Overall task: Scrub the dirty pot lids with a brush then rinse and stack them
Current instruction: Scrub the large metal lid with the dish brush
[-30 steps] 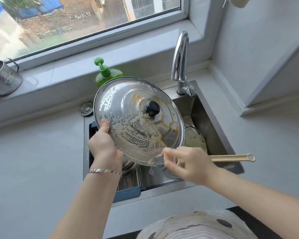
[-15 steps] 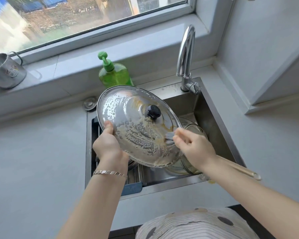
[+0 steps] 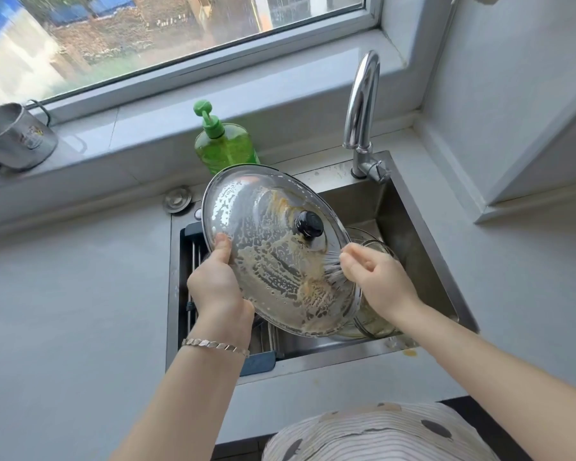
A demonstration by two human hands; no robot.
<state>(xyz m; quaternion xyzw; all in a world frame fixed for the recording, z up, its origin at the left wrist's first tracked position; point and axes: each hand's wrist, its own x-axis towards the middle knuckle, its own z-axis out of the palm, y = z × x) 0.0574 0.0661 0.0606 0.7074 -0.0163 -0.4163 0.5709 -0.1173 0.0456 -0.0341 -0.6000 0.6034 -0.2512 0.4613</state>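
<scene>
Two hands work over the sink (image 3: 423, 247). The left hand (image 3: 218, 287) grips the lid (image 3: 273, 251) at its left rim, thumb pressed on the glass and fingers hidden beneath. It holds the lid tilted in the air above the sink's left and middle part. The lid is glass with a steel rim and a black knob (image 3: 309, 224). Foam and brownish smears cover most of it, thickest toward its near edge.

The right hand (image 3: 376, 277) is at the lid's right rim, fingers curled round a brush (image 3: 333, 272). Only the brush's pale bristles show, blurred against the glass; the handle is hidden. More lids (image 3: 374, 247) lie in the sink's right side, partly covered by the held one.

A dark rack (image 3: 192, 261) runs along the sink's left edge, and the tap (image 3: 361, 104) stands at its far right corner. A green soap bottle (image 3: 225, 148) with a pump stands on the counter behind the sink's far edge. A steel mug (image 3: 17, 138) sits at the sill's left end; its small coloured print is too blurred to read. A bracelet (image 3: 215, 344) circles the left wrist.
</scene>
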